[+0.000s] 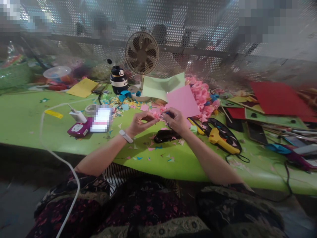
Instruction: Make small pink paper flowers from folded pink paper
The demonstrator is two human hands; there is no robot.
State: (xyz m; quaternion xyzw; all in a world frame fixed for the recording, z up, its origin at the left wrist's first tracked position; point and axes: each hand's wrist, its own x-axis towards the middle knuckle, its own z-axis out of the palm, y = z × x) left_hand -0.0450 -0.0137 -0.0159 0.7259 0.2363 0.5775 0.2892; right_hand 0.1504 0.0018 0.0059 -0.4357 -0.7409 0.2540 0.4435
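Note:
My left hand [142,122] pinches a small piece of pink paper [157,115] over the green table. Close beside it, my right hand [175,121] has its fingers closed at the other side of the pink piece. A slim greyish-blue thing shows at the right fingertips, too small to name. Below the hands lies a black stapler-like object [166,135]. Behind the right hand rests a square pink sheet [183,101], with a pale green sheet [160,86] behind it. Small paper scraps are scattered around both hands.
A fan [142,54] and a dark bottle [118,81] stand at the back. Pink paper flowers [201,96] are heaped to their right. A yellow glue gun [221,141] lies right; a phone [101,119], a purple box [80,128] and a white cable [64,162] are left.

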